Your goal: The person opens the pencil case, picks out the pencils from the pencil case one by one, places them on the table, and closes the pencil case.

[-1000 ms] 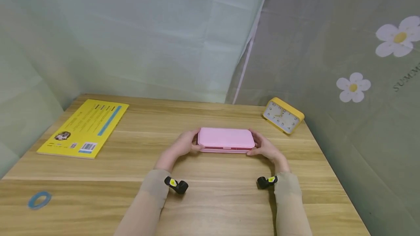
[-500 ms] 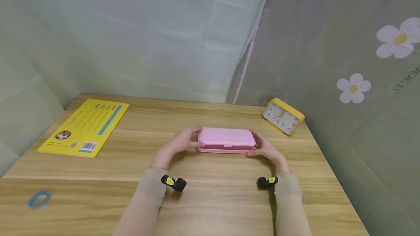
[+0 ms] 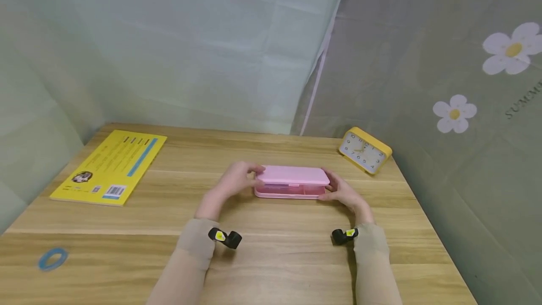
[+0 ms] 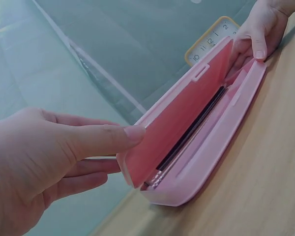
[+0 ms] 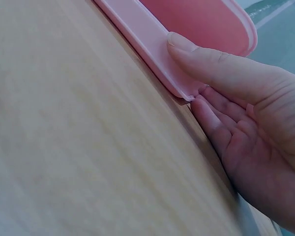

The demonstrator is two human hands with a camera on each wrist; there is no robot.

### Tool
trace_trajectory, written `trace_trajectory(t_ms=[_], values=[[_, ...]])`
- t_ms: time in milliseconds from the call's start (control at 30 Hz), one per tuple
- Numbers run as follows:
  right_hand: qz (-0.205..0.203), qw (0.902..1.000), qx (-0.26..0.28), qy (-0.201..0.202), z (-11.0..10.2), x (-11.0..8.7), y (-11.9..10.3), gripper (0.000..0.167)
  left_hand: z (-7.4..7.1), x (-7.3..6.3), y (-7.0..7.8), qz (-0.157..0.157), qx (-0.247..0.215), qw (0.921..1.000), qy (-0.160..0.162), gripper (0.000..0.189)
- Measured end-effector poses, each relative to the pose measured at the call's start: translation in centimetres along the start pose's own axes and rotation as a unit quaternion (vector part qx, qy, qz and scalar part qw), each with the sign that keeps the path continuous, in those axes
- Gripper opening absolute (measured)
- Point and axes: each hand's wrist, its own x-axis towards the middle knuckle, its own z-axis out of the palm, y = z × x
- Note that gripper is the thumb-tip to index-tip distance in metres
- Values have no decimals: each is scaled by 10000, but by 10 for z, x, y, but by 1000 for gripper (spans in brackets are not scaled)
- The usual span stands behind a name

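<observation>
A pink pencil case stands on the table with its lid partly raised. My left hand pinches the lid's left end between thumb and fingers; in the left wrist view the thumb lies along the lid's front edge. Inside the base a dark, slender stick-like thing lies lengthwise, its kind unclear. At the opposite end my right hand grips the base, thumb at its front rim and fingers round the end, as the right wrist view shows.
A yellow book lies at the table's left. At the back right stands a yellow alarm clock. A blue ring, perhaps a tape roll, lies near left. Curtains hang behind the wooden table.
The pencil case's lid has risen from nearly closed to partly raised, lifted by my left hand, which moved slightly up. My right hand has stayed at the base.
</observation>
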Motion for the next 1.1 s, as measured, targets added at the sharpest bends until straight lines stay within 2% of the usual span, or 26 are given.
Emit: trace_trajectory(t_ms=[200,333,467,633,767,867,967,1100], values=[[-24,9999,140,-28,0,-1,0,101,-9,8,4,123,162,9998,-82,27],[29,9995,319,-65,1,-1,1,102,-17,17,5,353,306,9989,-76,29],[0,9994,323,-95,1,-1,2,100,-25,26,3,482,380,9981,65,33],[-66,9995,268,-152,1,0,1,100,-27,37,-9,532,194,9975,421,30],[-64,9995,253,-159,0,1,2,102,-23,44,-17,331,-135,9957,850,26],[-35,9996,234,-142,-1,2,4,102,-19,48,-21,229,-290,9914,1255,24],[-15,9998,197,-105,-2,2,4,102,-15,53,-23,258,-268,9865,1595,23],[-22,9998,152,-104,-2,2,3,101,-11,57,-27,258,-241,9830,1800,24]])
